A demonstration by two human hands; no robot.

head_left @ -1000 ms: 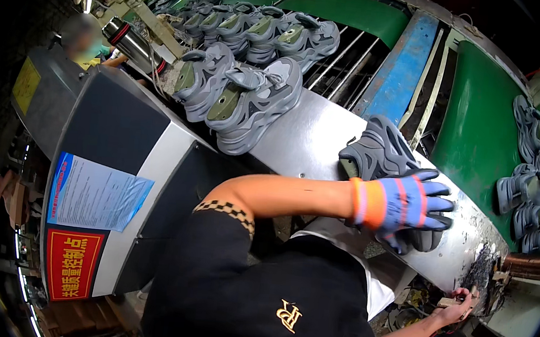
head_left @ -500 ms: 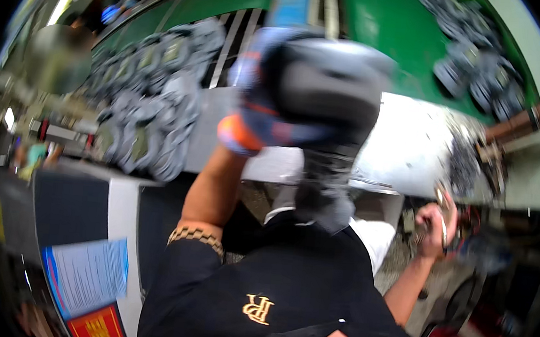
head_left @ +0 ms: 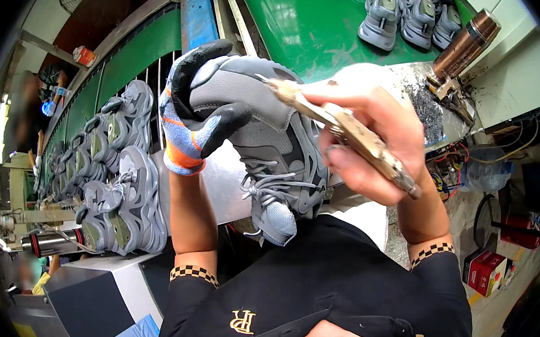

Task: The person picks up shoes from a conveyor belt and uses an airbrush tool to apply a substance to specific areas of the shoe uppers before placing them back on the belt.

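A grey lace-up sneaker [head_left: 241, 95] is held up in front of me, heel end toward my body and toe away. My left hand [head_left: 191, 113], in a blue and orange glove with black-coated fingers, wraps round its toe end. Bare, my right hand [head_left: 383, 127] grips a slim tool [head_left: 375, 145] with a crusted tan body and a thin pointed tip. That tip is over the sneaker's toe area; whether it touches the surface, I cannot tell.
Grey sneakers [head_left: 142, 199] crowd the left side, and several more [head_left: 418, 21] stand on the green belt [head_left: 296, 17]. A brown flask [head_left: 467, 44] is at the far right, by a stained metal ledge [head_left: 418, 85]. A red box [head_left: 484, 272] lies low on the right.
The sneaker has shifted left and its blur is gone. My right hand has come up from the lower right to the sneaker, bringing the slim tool. The head view has turned.
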